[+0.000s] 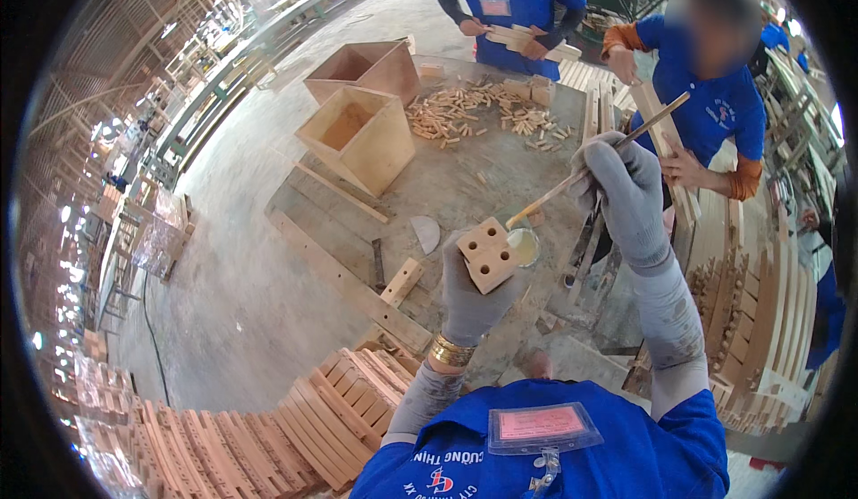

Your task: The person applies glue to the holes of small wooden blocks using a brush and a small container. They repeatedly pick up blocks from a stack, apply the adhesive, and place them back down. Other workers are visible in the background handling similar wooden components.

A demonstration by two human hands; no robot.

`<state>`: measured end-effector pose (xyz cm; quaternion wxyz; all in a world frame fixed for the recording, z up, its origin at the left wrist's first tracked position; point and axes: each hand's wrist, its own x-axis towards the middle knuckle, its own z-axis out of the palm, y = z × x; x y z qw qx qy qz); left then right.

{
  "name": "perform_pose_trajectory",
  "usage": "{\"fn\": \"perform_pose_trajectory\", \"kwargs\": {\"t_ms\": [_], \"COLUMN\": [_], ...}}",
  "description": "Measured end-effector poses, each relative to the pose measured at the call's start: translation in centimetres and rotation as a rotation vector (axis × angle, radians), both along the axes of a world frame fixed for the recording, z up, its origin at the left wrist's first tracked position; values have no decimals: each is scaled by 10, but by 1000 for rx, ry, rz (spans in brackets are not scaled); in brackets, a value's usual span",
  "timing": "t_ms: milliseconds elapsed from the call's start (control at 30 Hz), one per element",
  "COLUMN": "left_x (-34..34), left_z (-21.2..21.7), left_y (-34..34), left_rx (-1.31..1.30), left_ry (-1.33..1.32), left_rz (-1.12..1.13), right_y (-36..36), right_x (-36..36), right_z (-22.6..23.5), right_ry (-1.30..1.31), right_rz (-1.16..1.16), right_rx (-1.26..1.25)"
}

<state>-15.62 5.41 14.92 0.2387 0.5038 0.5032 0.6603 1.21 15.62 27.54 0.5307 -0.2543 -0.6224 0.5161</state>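
My left hand (472, 304), in a grey glove, grips a pale wooden block (488, 259) whose upper face has several drilled round holes. In my gloved right hand (626, 193) is a thin wooden stick (552, 194), held at a slant. Its lower end is close to the block's upper right corner; whether it touches cannot be made out. Just behind the block shows part of a round cup (527, 247) with pale contents. On the worktable to the left of my left hand lie another drilled wooden block (402, 282), a hammer (378, 263) and a pale half-round piece (425, 233).
Two open wooden boxes (365, 142) (375, 66) stand at the table's far left. Small wooden dowels (451, 110) lie heaped at the back. Two co-workers (509, 8) (706, 97) handle wooden pieces across the table. Stacked slats (295, 427) (751, 320) flank me.
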Motion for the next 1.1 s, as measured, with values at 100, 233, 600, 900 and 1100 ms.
{"fn": "perform_pose_trajectory", "kwargs": {"t_ms": [100,233,600,900,1100], "left_x": [2,4,3,3,5], "left_z": [-3,-7,-5,-7,-8], "left_y": [1,1,1,4,6], "left_rx": [23,47,115,141,135], "left_ry": [-37,-66,135,88,52], "left_rz": [-54,-61,32,-5,-15], "right_y": [-17,-18,-22,-25,-27], "right_x": [-12,-21,-34,-44,-50], "right_z": [26,34,32,38,42], "right_ry": [-155,-293,-367,-506,-558], "right_rz": [75,105,141,147,136], "right_rx": [259,546,659,891,851]}}
